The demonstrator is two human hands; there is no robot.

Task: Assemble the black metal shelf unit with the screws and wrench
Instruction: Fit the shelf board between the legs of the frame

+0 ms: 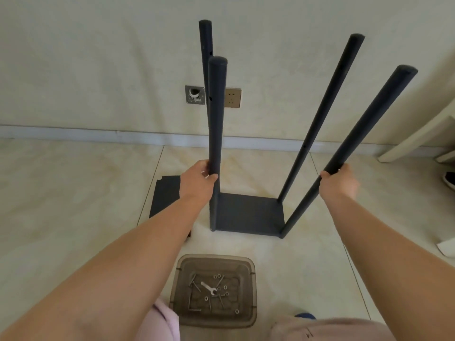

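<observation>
The black shelf unit stands upright on the tiled floor: a bottom shelf panel (248, 214) with several round black poles rising from its corners. My left hand (199, 179) grips the near-left pole (216, 114) about halfway up. My right hand (341, 179) grips the near-right pole (369, 119) at a similar height. A second black shelf panel (164, 194) lies flat on the floor to the left, partly hidden by my left forearm. A silver wrench (208, 288) lies among screws and washers in a brown plastic tray (181, 286) in front of me.
A wall with a socket (232, 97) and an open metal box (195, 94) is just behind the unit. A white furniture leg (416, 139) and a shoe (449, 179) sit at the right. My knees are at the bottom edge.
</observation>
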